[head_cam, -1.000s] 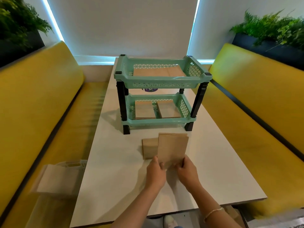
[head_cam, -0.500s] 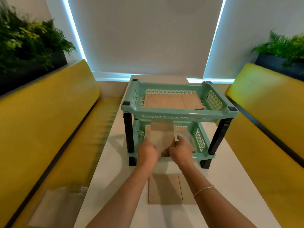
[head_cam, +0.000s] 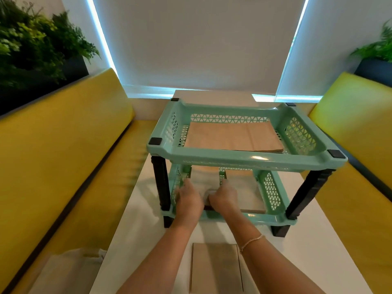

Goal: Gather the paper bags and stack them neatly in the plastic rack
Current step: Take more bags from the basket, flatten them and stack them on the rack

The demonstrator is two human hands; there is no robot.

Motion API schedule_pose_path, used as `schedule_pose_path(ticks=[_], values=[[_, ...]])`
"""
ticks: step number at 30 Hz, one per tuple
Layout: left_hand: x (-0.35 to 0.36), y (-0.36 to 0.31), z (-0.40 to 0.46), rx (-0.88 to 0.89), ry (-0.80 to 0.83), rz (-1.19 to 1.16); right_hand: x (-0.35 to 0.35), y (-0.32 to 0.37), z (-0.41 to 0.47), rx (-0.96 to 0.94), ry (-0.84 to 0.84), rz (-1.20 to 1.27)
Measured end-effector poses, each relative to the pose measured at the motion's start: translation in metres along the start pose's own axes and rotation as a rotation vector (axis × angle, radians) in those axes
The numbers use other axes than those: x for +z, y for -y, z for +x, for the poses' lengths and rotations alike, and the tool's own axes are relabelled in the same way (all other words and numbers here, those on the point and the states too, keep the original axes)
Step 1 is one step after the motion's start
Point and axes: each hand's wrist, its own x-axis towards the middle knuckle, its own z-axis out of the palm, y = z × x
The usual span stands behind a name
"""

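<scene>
Head view: upper tier [head_cam: 246, 161] overhangs both hands [head_cam: 188, 200] holding bag [head_cam: 204, 180].

- Cool daylight leaks in bright strips round the drawn blind [head_cam: 197, 39] ahead of me; the room is evenly lit, not dim
- Glare sits on the front rim of the rack [head_cam: 244, 160]; its shadow falls left across the bench [head_cam: 140, 209]
- My left hand [head_cam: 187, 200] and right hand [head_cam: 224, 196] smear with motion blur
- Wide-angle bending bows the edges; corners soften
</scene>
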Motion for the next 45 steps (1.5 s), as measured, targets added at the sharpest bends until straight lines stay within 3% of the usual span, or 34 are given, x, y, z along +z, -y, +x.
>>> schedule_pose_path(ticks=[15,22,26,31,34,41,45], values=[[-0.005,-0.002,0.0,-0.049,0.031,-0.097,0.002,0.001,0.002,-0.044,0.004,-0.107],[-0.015,-0.001,-0.028,0.155,-0.074,-0.165,-0.022,-0.001,-0.028,-0.153,-0.069,-0.082],[-0.013,0.018,-0.069,0.245,-0.004,-0.135,-0.039,-0.033,-0.065,-0.071,-0.035,-0.101],[0.002,0.065,-0.11,0.083,0.222,0.077,-0.041,-0.099,-0.106,0.164,-0.051,-0.181],[0.011,0.083,-0.124,0.031,0.269,0.17,-0.038,-0.121,-0.119,0.295,-0.012,-0.187],[0.015,0.09,-0.129,-0.042,0.255,0.104,-0.036,-0.121,-0.126,0.406,0.041,0.072],[0.014,0.099,-0.125,-0.085,0.326,0.015,-0.038,-0.123,-0.132,0.412,0.081,0.064]])
